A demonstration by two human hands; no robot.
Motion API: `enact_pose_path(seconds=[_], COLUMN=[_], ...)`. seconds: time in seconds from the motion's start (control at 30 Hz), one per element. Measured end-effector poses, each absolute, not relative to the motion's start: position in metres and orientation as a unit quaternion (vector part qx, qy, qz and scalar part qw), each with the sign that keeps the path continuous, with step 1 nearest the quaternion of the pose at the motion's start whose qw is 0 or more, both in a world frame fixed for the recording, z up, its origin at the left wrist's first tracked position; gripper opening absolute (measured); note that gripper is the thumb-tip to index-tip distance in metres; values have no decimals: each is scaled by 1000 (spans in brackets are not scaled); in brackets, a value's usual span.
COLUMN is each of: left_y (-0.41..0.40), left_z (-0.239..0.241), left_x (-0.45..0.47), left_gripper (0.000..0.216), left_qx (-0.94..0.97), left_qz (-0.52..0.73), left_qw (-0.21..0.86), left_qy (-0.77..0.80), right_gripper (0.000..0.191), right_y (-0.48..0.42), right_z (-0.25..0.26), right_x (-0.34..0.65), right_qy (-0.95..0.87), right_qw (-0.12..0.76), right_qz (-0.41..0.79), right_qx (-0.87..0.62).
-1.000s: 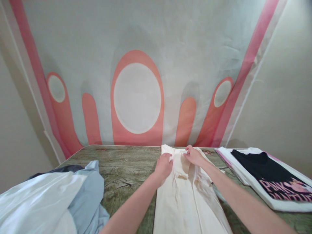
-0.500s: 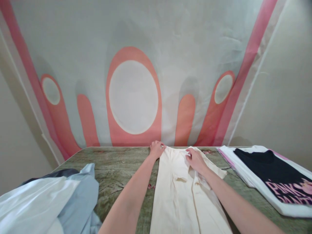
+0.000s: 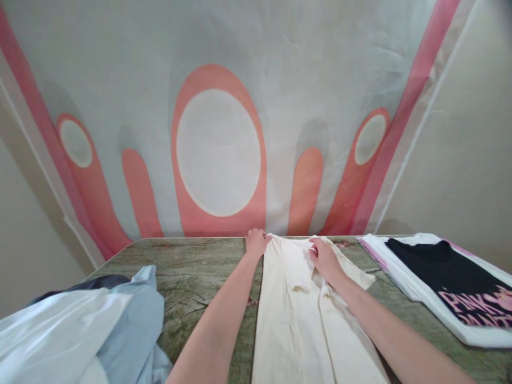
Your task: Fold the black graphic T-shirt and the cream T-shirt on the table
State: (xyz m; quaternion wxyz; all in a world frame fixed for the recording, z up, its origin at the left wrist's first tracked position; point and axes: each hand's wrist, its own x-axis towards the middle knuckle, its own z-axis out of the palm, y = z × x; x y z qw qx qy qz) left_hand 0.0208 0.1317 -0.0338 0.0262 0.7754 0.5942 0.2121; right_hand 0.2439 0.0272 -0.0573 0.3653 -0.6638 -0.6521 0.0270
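Observation:
A cream garment (image 3: 298,309) lies lengthwise down the middle of the wood-grain table (image 3: 200,272), its far end near the wall. My left hand (image 3: 256,242) is closed, pinching the garment's far left corner. My right hand (image 3: 325,260) rests on the far right part of the cloth, with its fingers curled round a fold there. Both forearms stretch over the table on either side of the garment.
A heap of white, light blue and dark clothes (image 3: 80,325) lies at the near left. A stack of folded shirts, topped by a black one with pink print (image 3: 452,282), sits at the right. A wall banner with red shapes (image 3: 220,154) hangs behind the table.
My left hand moved from the middle of the cloth to its far left corner and stretched it flat. My right hand stayed on the far right part.

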Motion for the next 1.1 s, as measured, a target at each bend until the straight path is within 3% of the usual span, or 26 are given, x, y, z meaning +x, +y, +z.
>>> enact_pose_path(seconds=[0.17,0.4,0.67,0.9,1.1], left_y=[121,84,69,72,83], left_z=[-22,-21,-38,-41,-42], left_x=[23,37,39,34,24], left_gripper=[29,23,29,43,51], left_qx=[775,867,890,880,886], left_qz=[218,201,182,149,112], left_qw=[6,7,28,8,13], left_qy=[594,456,416,450,450], right_gripper=[36,30,31,54,60], right_y=[27,19,13,5,3], right_z=[-60,-44,-35,-45,-49], right_x=[243,237,210,207,211], right_qy=[-660,-693,-814,-840,-816], right_qw=[342,333,251,120,78], right_qz=[19,-71,35,51,63], right_qx=[-669,-635,-523,-527,-570])
